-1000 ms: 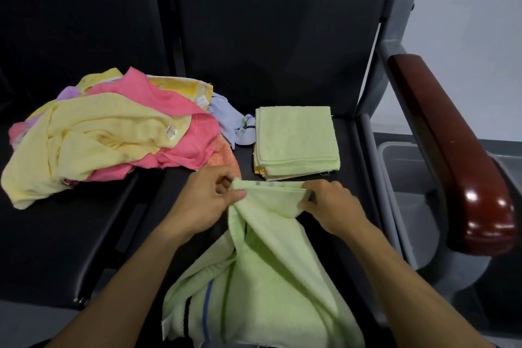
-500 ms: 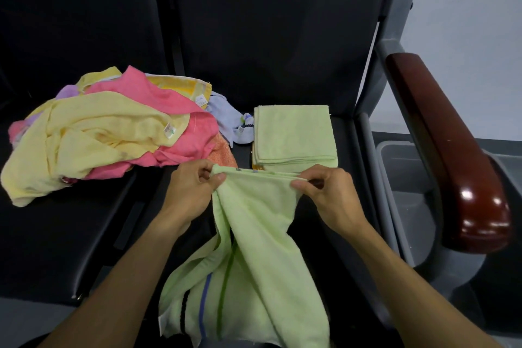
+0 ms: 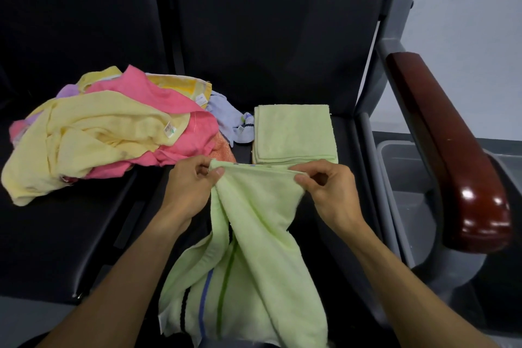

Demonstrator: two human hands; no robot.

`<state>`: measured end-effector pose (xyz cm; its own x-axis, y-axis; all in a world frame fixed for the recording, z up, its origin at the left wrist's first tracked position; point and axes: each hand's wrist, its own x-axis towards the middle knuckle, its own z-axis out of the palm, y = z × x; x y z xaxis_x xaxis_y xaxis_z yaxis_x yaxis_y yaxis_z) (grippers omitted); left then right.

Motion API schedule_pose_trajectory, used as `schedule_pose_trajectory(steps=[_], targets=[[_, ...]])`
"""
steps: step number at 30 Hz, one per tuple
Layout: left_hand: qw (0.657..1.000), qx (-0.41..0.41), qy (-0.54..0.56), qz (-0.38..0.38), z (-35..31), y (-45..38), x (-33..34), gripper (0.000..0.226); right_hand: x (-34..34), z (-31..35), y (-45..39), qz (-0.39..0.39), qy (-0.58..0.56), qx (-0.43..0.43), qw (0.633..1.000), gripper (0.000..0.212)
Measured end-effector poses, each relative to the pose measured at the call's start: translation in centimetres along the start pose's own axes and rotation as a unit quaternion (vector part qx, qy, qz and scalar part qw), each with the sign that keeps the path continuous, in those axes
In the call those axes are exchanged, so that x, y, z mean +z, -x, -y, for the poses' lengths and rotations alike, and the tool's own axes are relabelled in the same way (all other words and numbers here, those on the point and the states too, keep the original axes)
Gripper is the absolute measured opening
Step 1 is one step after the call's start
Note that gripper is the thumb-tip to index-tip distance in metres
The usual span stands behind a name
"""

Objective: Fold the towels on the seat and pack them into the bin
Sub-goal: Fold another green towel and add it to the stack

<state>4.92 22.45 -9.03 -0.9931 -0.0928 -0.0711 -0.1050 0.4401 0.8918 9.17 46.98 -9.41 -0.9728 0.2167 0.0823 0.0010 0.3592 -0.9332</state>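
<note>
Meanwhile both hands, left (image 3: 187,189) and right (image 3: 329,194), pinch the green towel (image 3: 254,248); folded stack (image 3: 293,133) lies just beyond.

Black padded bench seats (image 3: 84,234) with tall backrests (image 3: 268,37) filling nine to twelve o'clock, glossy reddish-brown wooden armrest (image 3: 452,155) on grey metal frame (image 3: 395,25) at three o'clock, pale grey wall (image 3: 474,37) at two o'clock

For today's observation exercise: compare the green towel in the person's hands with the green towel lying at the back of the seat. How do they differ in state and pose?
The held towel is unfolded and hangs twisted; the folded towel is a flat, neat rectangle. The held towel is pinched along its top edge by the left hand and right hand; the folded towel lies untouched on the seat. Dark, blue and green stripes show on the held towel; none show on the folded one. Both are pale green.
</note>
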Motion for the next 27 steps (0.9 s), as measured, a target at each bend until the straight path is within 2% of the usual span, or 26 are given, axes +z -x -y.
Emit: schedule_pose_trajectory(steps=[2, 6, 8, 13, 18, 24, 27], targets=[[1.000, -0.001, 0.004, 0.003, -0.1, 0.1, 0.1, 0.006, 0.1, -0.1, -0.1, 0.006, 0.017, 0.013, 1.000, 0.028], [1.000, -0.009, 0.004, 0.002, -0.2, 0.1, 0.3, 0.006, 0.4, -0.3, -0.2, 0.019, 0.049, 0.050, 0.997, 0.008], [1.000, -0.006, 0.011, -0.010, -0.4, 0.1, 0.6, 0.005, 0.3, -0.4, -0.4, 0.011, 0.029, 0.060, 0.998, 0.019], [0.998, 0.030, 0.034, -0.039, -2.0, 1.0, 1.1, 0.003, -0.1, 0.0, 0.7, -0.015, -0.003, 0.062, 0.998, 0.019], [0.996, 0.070, 0.033, -0.051, -4.2, 3.9, 0.0, 0.004, -1.9, 3.5, 2.9, -0.052, -0.022, 0.013, 0.998, 0.018], [0.986, 0.139, 0.058, -0.072, -11.1, 7.1, -4.5, 0.011, -5.3, 11.8, 5.1, -0.084, 0.009, -0.095, 0.992, 0.018], [0.981, 0.163, 0.059, -0.082, -13.6, 8.4, -5.9, 0.007, -6.0, 14.6, 6.5, -0.055, 0.071, -0.137, 0.986, 0.019]])
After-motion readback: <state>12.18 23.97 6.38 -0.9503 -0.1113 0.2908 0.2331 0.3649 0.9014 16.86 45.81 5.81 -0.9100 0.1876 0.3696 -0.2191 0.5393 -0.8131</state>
